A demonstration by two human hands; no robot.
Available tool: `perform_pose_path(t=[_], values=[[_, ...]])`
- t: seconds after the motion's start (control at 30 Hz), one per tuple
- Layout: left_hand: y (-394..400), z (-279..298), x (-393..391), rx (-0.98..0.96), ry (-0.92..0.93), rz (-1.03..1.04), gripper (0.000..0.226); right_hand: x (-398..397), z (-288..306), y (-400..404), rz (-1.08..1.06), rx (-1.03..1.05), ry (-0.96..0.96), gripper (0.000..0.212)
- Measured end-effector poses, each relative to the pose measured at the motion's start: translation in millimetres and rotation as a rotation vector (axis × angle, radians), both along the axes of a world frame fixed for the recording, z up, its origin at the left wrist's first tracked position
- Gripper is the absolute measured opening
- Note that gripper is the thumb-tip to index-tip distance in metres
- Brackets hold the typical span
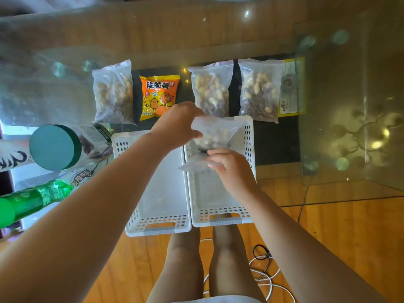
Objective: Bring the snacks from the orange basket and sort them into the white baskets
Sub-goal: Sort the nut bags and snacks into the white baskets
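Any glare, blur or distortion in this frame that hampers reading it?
Head view: bright reflections speckle the glass table at right; wide-angle bending swells the green bottle and edges; the clear nut bag held by both hands is slightly motion-blurred.

Green bottle [32, 202] cut off at left edge

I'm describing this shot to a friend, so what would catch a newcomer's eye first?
Both hands, left hand and right hand, hold a clear bag of nuts over the right white basket. Behind, an orange snack packet glows among three more nut bags on the glass table.
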State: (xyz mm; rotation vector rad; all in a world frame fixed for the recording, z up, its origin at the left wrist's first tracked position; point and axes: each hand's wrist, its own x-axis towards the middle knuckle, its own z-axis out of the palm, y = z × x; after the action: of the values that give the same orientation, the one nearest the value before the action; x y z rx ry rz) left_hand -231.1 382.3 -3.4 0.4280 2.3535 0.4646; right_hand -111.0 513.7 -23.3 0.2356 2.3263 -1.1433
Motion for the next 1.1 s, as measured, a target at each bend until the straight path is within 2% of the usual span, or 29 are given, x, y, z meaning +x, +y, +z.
perform_pose_path(t=[0.23, 0.5, 0.63, 0.7, 0.77, 0.83, 0.9, 0.93, 1.1], values=[[-16.2, -19.3, -5.2, 0.005, -0.121, 0.100, 0.033, 11.2, -5.5, 6.5, -0.123, -0.160, -0.149, 0.023], [-21.4, -21.6, -4.3, 0.017, -0.139, 0.113, 0.028, -5.7, -8.3, 3.5, -0.140, -0.139, -0.123, 0.022], [-23.0, -23.1, -0.1, 0.044, -0.156, 0.170, 0.031, -5.3, -8.5, 2.6, -0.384, -0.212, -0.056, 0.031], [-24.0, -23.8, 3.0, 0.073, -0.167, 0.202, 0.034, 6.0, -5.9, 5.4, -0.523, -0.118, 0.067, 0.042], [-25.0, -24.8, 5.9, 0.100, -0.172, 0.236, 0.034, 25.1, -7.9, 11.2, -0.600, 0.116, 0.152, 0.054], [-25.9, -25.0, 7.7, 0.123, -0.176, 0.274, 0.033, 43.8, -13.7, 17.0, -0.640, 0.247, 0.015, 0.068], [-26.4, -25.2, 9.0, 0.151, -0.184, 0.320, 0.033, 57.3, -22.2, 19.3, -0.652, 0.152, -0.227, 0.068], [-26.8, -25.4, 9.4, 0.162, -0.186, 0.336, 0.033, 62.3, -26.8, 20.1, -0.637, 0.117, -0.289, 0.064], [-25.5, -27.7, 9.9, 0.173, -0.184, 0.372, 0.032, 73.1, -34.5, 24.3, -0.575, 0.204, -0.237, 0.051]])
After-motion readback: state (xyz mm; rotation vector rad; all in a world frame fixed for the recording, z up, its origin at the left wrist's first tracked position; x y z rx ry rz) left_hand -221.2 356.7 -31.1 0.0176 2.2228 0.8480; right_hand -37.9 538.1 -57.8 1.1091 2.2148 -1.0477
